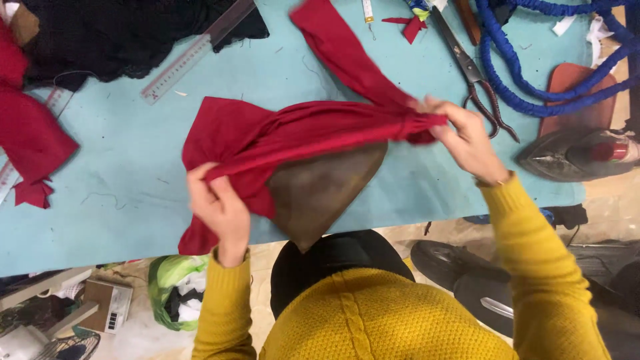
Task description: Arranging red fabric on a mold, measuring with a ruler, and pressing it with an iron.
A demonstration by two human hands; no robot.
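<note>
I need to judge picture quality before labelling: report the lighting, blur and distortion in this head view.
Head view: even, soft light with faint shadows; the red cloth and both hands, left hand and right hand, are slightly soft, as from motion; a glint shows on the iron; the table edge looks tilted and gently bowed.

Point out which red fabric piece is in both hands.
The large red cloth at centre, gripped by left hand and right hand; other red pieces lie untouched.

A clear ruler (pixel 189 59), scissors (pixel 475 73), blue cord (pixel 533 60) and an iron (pixel 580 155) lie on the turquoise table (pixel 120 173).
</note>
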